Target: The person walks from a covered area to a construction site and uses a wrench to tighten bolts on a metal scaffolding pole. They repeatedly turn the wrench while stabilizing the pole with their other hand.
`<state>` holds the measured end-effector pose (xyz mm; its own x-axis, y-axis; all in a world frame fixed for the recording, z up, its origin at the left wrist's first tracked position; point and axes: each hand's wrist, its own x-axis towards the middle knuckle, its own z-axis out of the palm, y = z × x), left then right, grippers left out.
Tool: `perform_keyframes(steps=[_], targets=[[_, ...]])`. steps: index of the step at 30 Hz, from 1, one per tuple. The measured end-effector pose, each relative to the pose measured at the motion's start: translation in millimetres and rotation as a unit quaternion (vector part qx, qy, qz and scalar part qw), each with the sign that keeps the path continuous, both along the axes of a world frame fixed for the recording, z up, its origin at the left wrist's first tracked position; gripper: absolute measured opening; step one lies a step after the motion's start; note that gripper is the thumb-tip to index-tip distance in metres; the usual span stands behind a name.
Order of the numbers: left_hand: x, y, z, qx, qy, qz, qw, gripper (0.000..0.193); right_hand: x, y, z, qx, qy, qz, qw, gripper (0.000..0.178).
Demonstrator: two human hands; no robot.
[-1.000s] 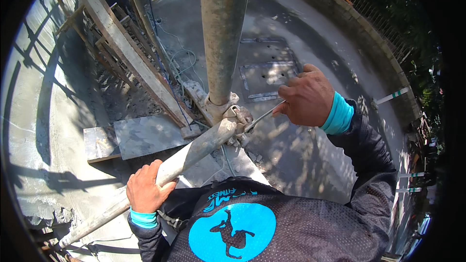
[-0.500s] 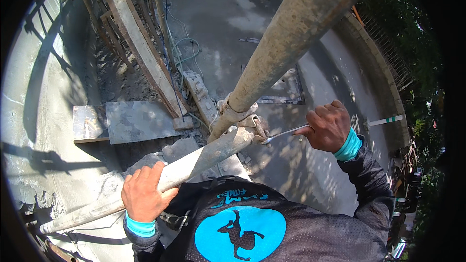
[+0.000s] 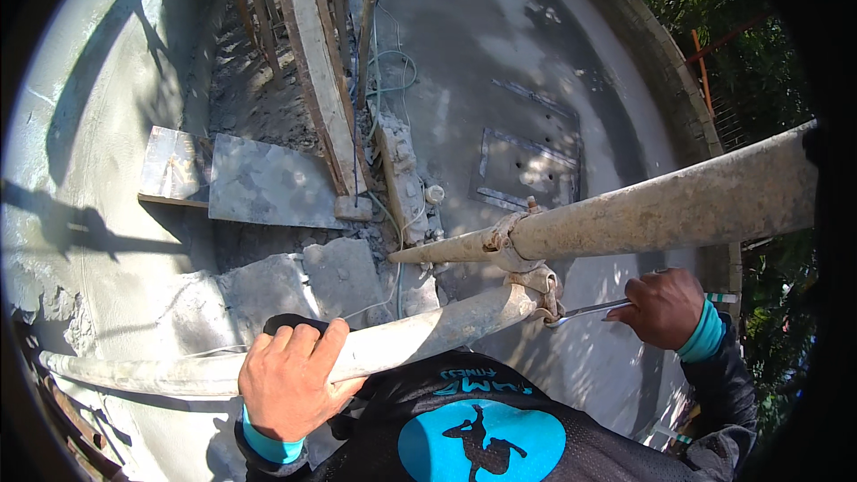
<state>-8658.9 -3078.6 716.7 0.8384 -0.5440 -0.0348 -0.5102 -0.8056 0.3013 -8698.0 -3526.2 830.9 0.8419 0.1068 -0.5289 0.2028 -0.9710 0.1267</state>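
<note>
My left hand (image 3: 287, 381) grips a grey, cement-caked scaffold tube (image 3: 375, 346) that runs across the lower part of the view. A second thick tube (image 3: 678, 205) crosses it toward the right edge. A metal coupler (image 3: 527, 278) joins the two where they meet. My right hand (image 3: 665, 308) is closed around a slim metal spanner (image 3: 585, 311) whose head sits at the coupler. I look down past my dark shirt with a blue round patch (image 3: 482, 442).
Far below lies a concrete floor with flat metal plates (image 3: 527, 170), wooden planks (image 3: 312, 71), hoses (image 3: 393, 80) and grey slabs (image 3: 268, 183). A curved concrete wall (image 3: 661, 62) rings the area, with greenery beyond it on the right.
My view has tilted, so the thick tube now leans to the right instead of standing upright. My right hand has dropped lower with the spanner. My left hand keeps its grip.
</note>
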Motion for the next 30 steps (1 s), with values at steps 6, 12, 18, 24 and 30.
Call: perform_keyframes(steps=[6,12,18,24,30], targets=[[4,4,-5,-0.029,0.019,0.020,0.999,0.071,25,-10,3,0.057,0.152,0.037,0.986,0.048],[11,4,-10,-0.033,-0.057,0.010,0.998,0.071,23,-28,-48,0.096,0.178,0.009,0.979,0.033],[6,6,-8,-0.042,0.014,0.020,0.999,0.067,21,-91,-168,0.292,0.166,0.005,0.942,0.020],[2,0,-4,-0.020,-0.019,0.013,1.000,0.065,-11,-31,-183,0.202,-0.307,0.011,0.930,0.025],[-1,-2,-2,-0.028,-0.035,-0.014,0.999,0.066,-23,-23,-196,0.237,-0.422,-0.070,0.872,0.042]])
